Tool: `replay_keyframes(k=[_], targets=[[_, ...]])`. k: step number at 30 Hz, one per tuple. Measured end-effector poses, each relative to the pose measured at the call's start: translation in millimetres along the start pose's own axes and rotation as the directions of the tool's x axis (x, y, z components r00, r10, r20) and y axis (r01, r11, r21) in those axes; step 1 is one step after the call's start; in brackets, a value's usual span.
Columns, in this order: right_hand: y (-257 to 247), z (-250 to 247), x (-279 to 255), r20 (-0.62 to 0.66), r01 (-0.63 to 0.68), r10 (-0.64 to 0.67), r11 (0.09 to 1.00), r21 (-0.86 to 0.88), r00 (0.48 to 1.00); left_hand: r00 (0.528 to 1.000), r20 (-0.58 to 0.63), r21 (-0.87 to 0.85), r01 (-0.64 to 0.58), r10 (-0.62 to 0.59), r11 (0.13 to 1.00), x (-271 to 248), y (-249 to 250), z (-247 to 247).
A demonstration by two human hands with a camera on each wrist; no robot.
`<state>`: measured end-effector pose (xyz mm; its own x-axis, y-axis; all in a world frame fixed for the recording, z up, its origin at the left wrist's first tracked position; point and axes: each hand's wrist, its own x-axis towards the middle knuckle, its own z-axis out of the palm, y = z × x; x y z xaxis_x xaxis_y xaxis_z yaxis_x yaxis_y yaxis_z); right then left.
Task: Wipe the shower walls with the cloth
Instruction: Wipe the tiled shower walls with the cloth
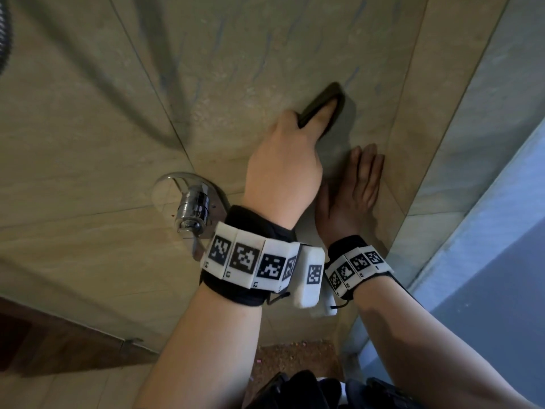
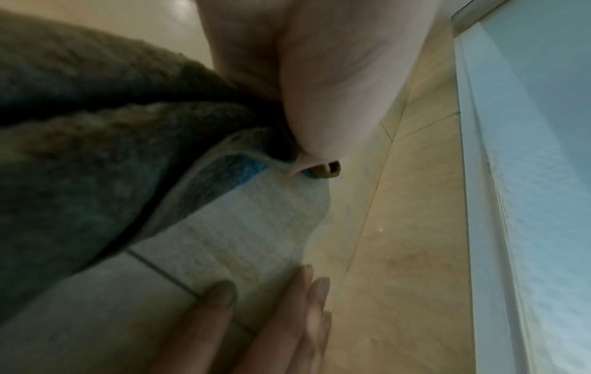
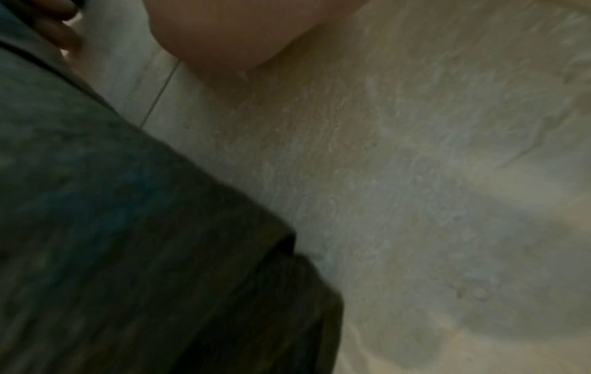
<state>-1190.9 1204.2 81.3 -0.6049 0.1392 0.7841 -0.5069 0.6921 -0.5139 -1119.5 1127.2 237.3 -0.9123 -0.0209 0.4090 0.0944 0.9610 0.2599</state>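
I count two hands: my left hand (image 1: 283, 160) and my right hand (image 1: 352, 190). One cloth (image 1: 323, 106). One chrome shower valve (image 1: 193, 209). One hose (image 1: 4, 31), partly visible. Two marker wristbands, left band (image 1: 259, 261) and right band (image 1: 358, 267).

Wall (image 1: 88, 119) of beige stone-look tile, matt, faintly mottled and streaked, with thin grout lines; grainy and a little rough up close (image 3: 415, 177). Cloth (image 1: 323, 106) dark, soft, napped terry, fuzzy and thick-folded in the left wrist view (image 2: 80, 151), with a blue patch showing. Valve (image 1: 193, 208) of polished chrome, mirror-glossy, on a round shiny plate. Hose (image 1: 6, 33) of ribbed bright metal. Wristbands (image 1: 250, 255) of black fabric carrying matt white plastic blocks with printed black-and-white tags. Panel (image 1: 501, 231) at the right pale blue, frosted-looking, smooth.
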Motion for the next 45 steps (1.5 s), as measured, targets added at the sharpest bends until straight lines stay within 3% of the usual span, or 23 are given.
replay_keyframes(k=[2, 7, 13, 21, 28, 36, 39, 45], targets=[[-0.4, -0.1, 0.4, 0.004, 0.003, -0.003, 1.0, 0.004, 1.0, 1.0, -0.006, -0.013, -0.013, 0.013, 1.0, 2.5, -1.0, -3.6], [-0.6, 0.2, 1.5, -0.003, -0.007, 0.007, 1.0, -0.001, 1.0, 0.987, -0.157, -0.021, 0.014, -0.017, 1.0, 14.5, 0.7, -14.7], [-0.4, -1.4, 0.2, 0.04, -0.018, 0.017, 0.999, 0.029, 0.999, 1.0, -0.007, 0.007, -0.018, 0.018, 1.0, 0.4, -0.9, 3.0], [-3.2, -2.7, 1.0, 0.026, -0.037, 0.036, 0.999, 0.026, 0.999, 0.97, -0.244, 0.027, 0.017, -0.01, 0.999, 16.4, 2.6, -17.4], [3.6, 1.8, -0.9, 0.015, -0.001, 0.001, 1.0, 0.02, 1.0, 0.989, -0.148, 0.018, 0.03, -0.027, 0.999, 7.0, 3.1, -5.0], [1.4, -0.3, 1.1, 0.01, -0.004, 0.004, 1.0, 0.022, 1.0, 0.962, -0.27, -0.085, 0.014, -0.037, 0.996, 15.8, 7.3, -14.8], [2.1, -1.9, -0.5, 0.034, -0.007, 0.006, 1.0, 0.023, 0.999, 0.975, -0.218, -0.089, 0.02, -0.039, 0.996, 7.8, 4.7, -6.1], [5.7, -2.8, -0.7, 0.032, 0.036, -0.037, 0.999, 0.038, 0.999, 0.998, 0.058, -0.194, 0.013, -0.002, 0.981, -10.6, -8.7, 8.4]])
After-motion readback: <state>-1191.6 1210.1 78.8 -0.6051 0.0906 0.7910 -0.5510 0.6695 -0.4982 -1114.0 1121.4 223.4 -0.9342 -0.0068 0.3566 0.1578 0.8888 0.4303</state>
